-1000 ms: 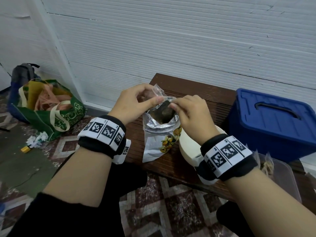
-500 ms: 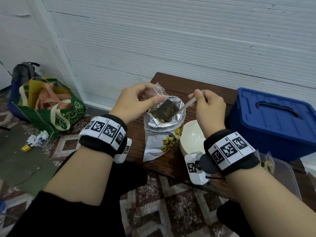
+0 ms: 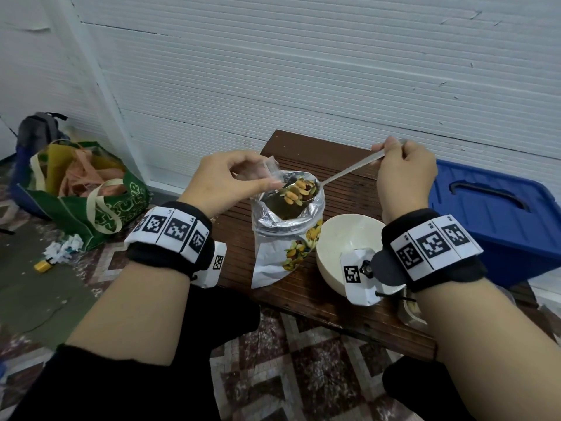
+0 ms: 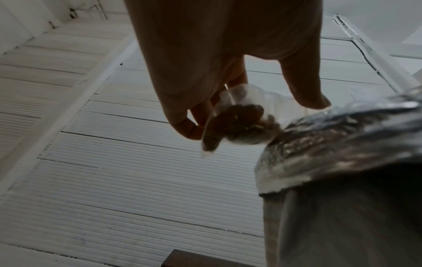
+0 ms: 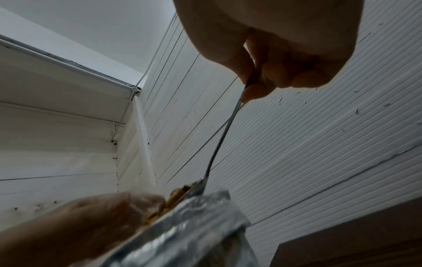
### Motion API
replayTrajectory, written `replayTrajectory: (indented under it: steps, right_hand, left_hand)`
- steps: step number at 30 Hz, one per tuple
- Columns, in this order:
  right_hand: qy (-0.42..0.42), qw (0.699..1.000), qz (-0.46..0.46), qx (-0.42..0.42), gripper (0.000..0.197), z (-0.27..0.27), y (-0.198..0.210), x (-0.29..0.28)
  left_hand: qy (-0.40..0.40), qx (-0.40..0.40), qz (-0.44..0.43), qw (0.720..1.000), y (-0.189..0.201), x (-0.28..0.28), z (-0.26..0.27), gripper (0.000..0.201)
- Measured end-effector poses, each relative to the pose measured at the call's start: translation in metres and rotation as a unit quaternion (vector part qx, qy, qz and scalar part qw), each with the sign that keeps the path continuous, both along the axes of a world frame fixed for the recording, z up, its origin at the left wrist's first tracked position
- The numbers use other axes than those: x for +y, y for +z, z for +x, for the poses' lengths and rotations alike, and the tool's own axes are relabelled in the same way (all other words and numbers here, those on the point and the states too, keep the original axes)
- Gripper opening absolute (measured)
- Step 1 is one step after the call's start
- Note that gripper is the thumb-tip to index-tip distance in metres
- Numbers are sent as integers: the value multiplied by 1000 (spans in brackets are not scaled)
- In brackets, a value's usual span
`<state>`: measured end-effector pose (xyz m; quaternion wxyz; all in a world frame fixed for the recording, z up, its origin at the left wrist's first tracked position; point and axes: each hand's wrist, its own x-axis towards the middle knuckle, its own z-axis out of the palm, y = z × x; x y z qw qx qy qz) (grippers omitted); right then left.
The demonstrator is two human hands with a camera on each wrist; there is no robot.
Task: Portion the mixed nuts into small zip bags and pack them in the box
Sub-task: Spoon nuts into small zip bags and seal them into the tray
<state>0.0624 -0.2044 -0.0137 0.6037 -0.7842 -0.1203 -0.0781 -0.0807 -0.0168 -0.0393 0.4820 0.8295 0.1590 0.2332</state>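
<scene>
A long, slim metal spoon (image 3: 343, 174) is pinched near the end of its handle by the curled fingers and thumb of the right hand (image 3: 405, 174), which is raised above the far side of the dark brown slatted wooden table (image 3: 349, 153); in the right wrist view the handle is seen running down from the fingertips (image 5: 253, 94) to the bowl of the spoon. A heap of mixed nuts (image 3: 299, 189), yellow, tan and green, is carried in the spoon's bowl, directly over the open mouth of the silver foil nut pouch (image 3: 288, 232), which stands upright on the table with its printed white front turned toward the camera. A small clear plastic zip bag (image 3: 273, 170) is pinched between the thumb and curled fingers of the left hand (image 3: 227, 177) and is held just beside the pouch's rim, touching or nearly touching the spoon's tip; in the left wrist view some dark contents are already seen inside this bag. A round cream-coloured bowl (image 3: 340, 235) is set on the table just to the right of the pouch, partly hidden by the right wrist band. A blue plastic box with a closed lid and a recessed handle (image 3: 498, 214) is placed further right. On the tiled floor at the left, a green fabric shopping bag (image 3: 91, 205) is seen against the white panelled wall (image 3: 303, 71).
</scene>
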Motion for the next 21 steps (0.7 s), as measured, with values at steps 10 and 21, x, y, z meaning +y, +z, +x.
replayTrajectory:
  steps: [10, 21]
  right_hand:
    - [17, 1000, 12, -14, 30, 4, 14, 9]
    - [106, 993, 19, -47, 27, -12, 12, 24]
  left_hand:
    - [-8, 32, 37, 999, -2, -5, 4, 41]
    - [4, 19, 68, 998, -3, -19, 12, 43]
